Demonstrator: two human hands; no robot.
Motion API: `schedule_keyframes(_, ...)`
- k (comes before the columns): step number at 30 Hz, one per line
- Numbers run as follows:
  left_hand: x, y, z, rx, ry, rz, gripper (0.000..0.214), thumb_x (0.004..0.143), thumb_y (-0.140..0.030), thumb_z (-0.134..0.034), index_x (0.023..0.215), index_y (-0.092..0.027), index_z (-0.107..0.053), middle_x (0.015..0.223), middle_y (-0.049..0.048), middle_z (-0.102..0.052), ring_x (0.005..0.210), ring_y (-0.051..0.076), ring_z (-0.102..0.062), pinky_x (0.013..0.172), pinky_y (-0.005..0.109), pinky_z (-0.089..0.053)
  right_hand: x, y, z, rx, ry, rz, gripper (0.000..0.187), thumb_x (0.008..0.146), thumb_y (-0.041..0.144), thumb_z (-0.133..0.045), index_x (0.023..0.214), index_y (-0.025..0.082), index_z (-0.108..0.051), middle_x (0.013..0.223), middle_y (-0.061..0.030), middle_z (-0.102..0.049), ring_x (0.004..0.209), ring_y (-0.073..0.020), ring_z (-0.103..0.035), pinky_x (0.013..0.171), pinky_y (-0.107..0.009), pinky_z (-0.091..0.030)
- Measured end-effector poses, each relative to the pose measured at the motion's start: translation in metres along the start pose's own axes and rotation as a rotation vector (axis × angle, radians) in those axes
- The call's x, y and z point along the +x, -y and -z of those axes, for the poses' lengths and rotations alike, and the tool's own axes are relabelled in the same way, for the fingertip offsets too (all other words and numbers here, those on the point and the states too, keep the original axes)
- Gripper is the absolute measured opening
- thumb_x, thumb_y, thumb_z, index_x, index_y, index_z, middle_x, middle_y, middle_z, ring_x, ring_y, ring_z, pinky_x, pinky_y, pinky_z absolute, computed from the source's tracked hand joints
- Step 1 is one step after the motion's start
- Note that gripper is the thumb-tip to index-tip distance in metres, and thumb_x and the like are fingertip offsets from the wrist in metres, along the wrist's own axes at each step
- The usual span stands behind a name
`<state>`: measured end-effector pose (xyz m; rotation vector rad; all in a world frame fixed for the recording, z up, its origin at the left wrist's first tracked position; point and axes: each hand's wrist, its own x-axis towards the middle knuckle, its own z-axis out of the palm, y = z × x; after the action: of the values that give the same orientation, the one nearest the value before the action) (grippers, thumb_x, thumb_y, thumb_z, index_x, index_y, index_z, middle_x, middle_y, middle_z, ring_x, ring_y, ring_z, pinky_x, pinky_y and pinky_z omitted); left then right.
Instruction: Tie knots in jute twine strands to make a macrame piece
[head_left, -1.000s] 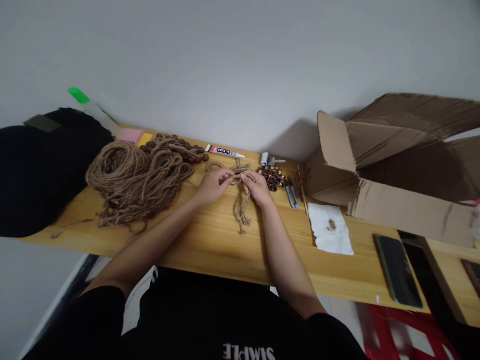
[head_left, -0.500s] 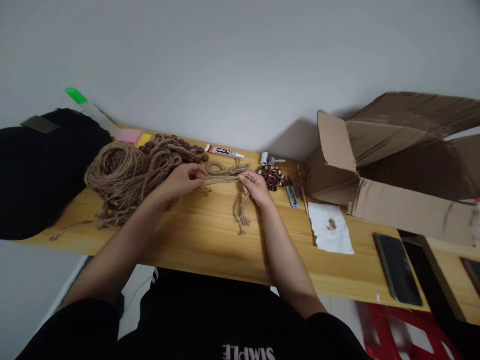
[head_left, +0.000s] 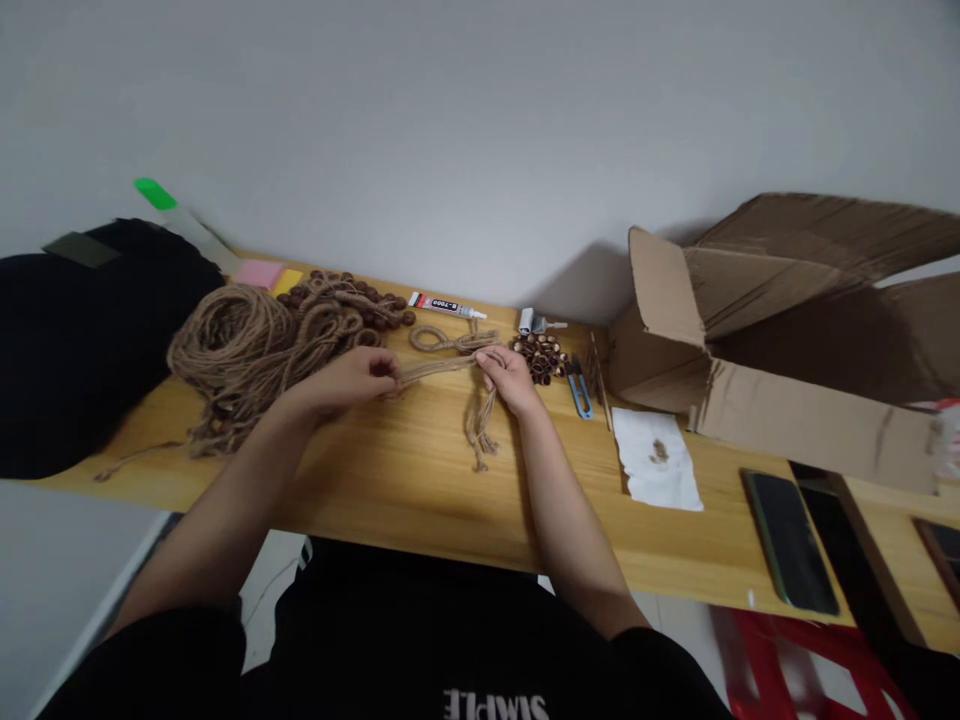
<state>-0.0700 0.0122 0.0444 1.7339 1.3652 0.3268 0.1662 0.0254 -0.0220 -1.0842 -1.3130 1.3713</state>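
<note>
Several strands of brown jute rope (head_left: 439,368) stretch between my two hands above the wooden table. My left hand (head_left: 358,376) is closed on their left end, thumb and fingers together. My right hand (head_left: 510,375) pinches the same strands, and their frayed, knotted ends hang down below it onto the tabletop. Just behind the strands lies a looped piece of rope (head_left: 431,339). Beside my right hand is a pile of small brown nut-shell pieces (head_left: 540,356). To the left of my left hand sits a big coil of jute rope (head_left: 232,335) with brown round beads (head_left: 390,308) behind it.
Along the wall lie a glue tube (head_left: 448,305) and a small grey-white tube (head_left: 534,321). Blue thread snips (head_left: 579,388), a white paper (head_left: 658,460), a phone (head_left: 791,540) and an open cardboard box (head_left: 810,420) are on the right. A black bag-like item (head_left: 90,350) stands left.
My left hand has moved left and slightly toward me, drawing the strands out longer. My right hand has stayed nearly in place, still pinching the rope.
</note>
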Motion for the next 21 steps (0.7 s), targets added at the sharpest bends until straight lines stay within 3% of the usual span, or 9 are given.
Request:
schedule_keyframes(4, -0.006, 0.003, 0.003, -0.186, -0.048, 0.046, 0.023, 0.056, -0.036, -0.061, 0.068, -0.017, -0.054, 0.067, -0.0013, -0.065, 0.07, 0.017, -0.061, 0.064, 0.024, -0.045, 0.0, 0.0, 0.0, -0.009, -0.004, 0.013, 0.036, 0.071, 0.05, -0.061, 0.076, 0.016, -0.055, 0.04, 0.0082, -0.04, 0.037, -0.0066, -0.035, 0.042, -0.02, -0.025)
schedule_keyframes(8, -0.012, 0.006, 0.005, -0.333, -0.081, 0.098, 0.024, 0.059, -0.033, -0.061, 0.074, -0.018, -0.051, 0.058, -0.0024, -0.063, 0.059, 0.014, -0.061, 0.057, 0.022, -0.045, -0.001, -0.001, 0.0, -0.023, -0.004, -0.002, 0.035, 0.072, 0.05, -0.061, 0.077, 0.015, -0.055, 0.04, 0.0082, -0.041, 0.037, -0.0063, -0.035, 0.041, -0.02, -0.024)
schedule_keyframes(13, -0.017, 0.014, 0.008, -0.419, -0.078, 0.139, 0.025, 0.061, -0.032, -0.062, 0.077, -0.018, -0.048, 0.049, -0.0047, -0.057, 0.043, 0.011, -0.054, 0.044, 0.02, -0.042, -0.001, 0.0, 0.001, -0.021, -0.023, 0.012, 0.035, 0.072, 0.05, -0.061, 0.075, 0.016, -0.055, 0.039, 0.0085, -0.04, 0.036, -0.0054, -0.034, 0.041, -0.02, -0.024)
schedule_keyframes(21, -0.019, 0.02, 0.0, -0.439, -0.139, 0.162, 0.027, 0.064, -0.04, -0.063, 0.071, -0.017, -0.051, 0.051, -0.0032, -0.056, 0.046, 0.011, -0.055, 0.046, 0.021, -0.045, -0.001, -0.001, 0.0, -0.051, -0.015, 0.013, 0.037, 0.071, 0.051, -0.061, 0.077, 0.016, -0.056, 0.04, 0.0085, -0.041, 0.036, -0.0059, -0.034, 0.041, -0.02, -0.026)
